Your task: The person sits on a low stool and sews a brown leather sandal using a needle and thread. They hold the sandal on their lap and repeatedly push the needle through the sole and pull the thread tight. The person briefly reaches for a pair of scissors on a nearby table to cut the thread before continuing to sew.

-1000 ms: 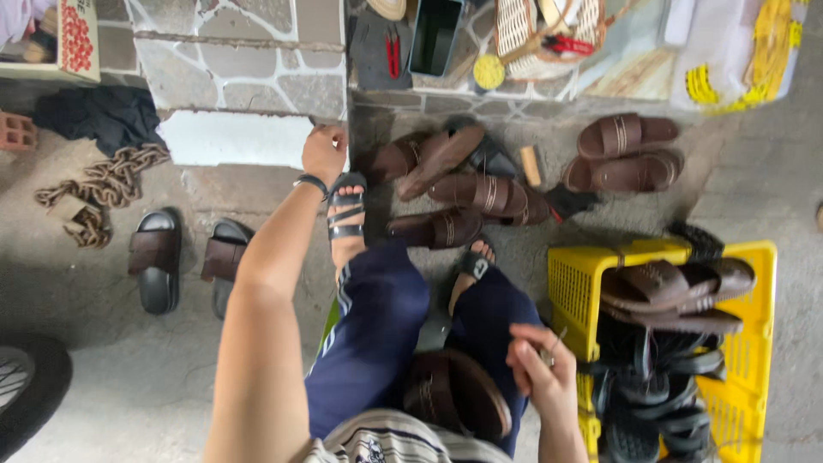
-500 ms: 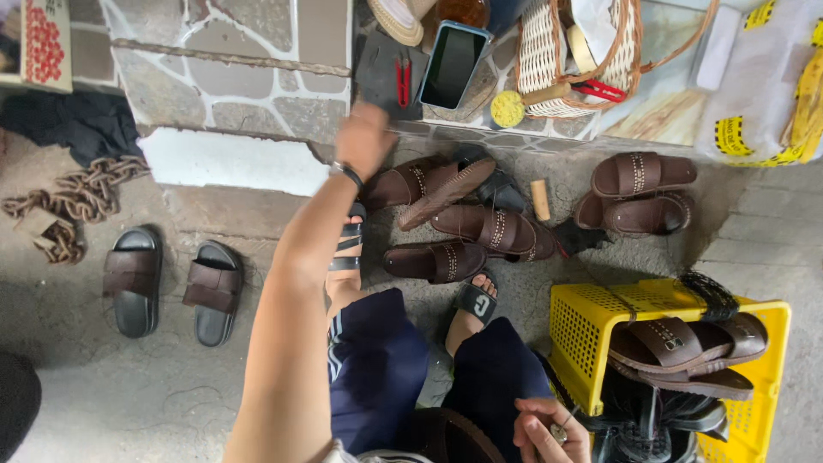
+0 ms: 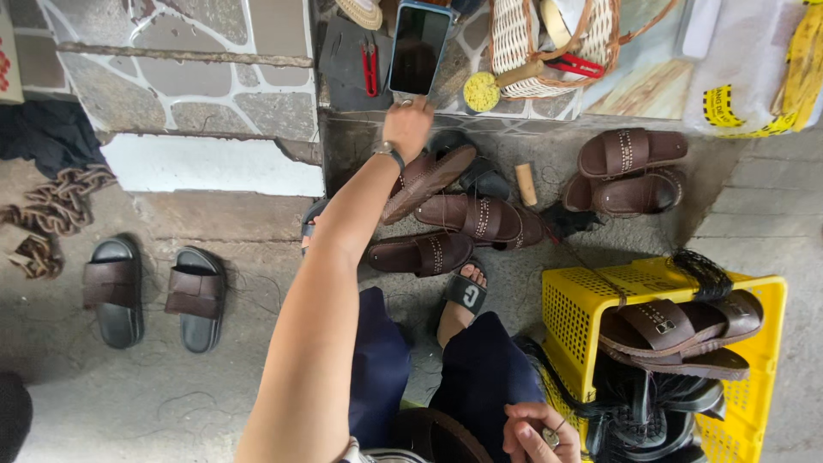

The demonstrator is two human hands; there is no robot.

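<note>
left hand (image 3: 407,124) fingertips touching phone (image 3: 420,47), right hand (image 3: 536,433) pinching small object

**Soft daylight, wide-angle view**

Even, diffuse daylight falls from above; shadows under my left arm (image 3: 343,257) and the brown sandals (image 3: 480,219) are faint. The phone (image 3: 420,47) screen shows mild glare. Focus is sharp centrally; straight edges bow slightly toward the frame's borders.

A phone (image 3: 419,47) lies on the far ledge (image 3: 257,103), basket (image 3: 553,43) to its right; sandals (image 3: 467,219) on the ground nearer, crate (image 3: 574,300) near right.
</note>
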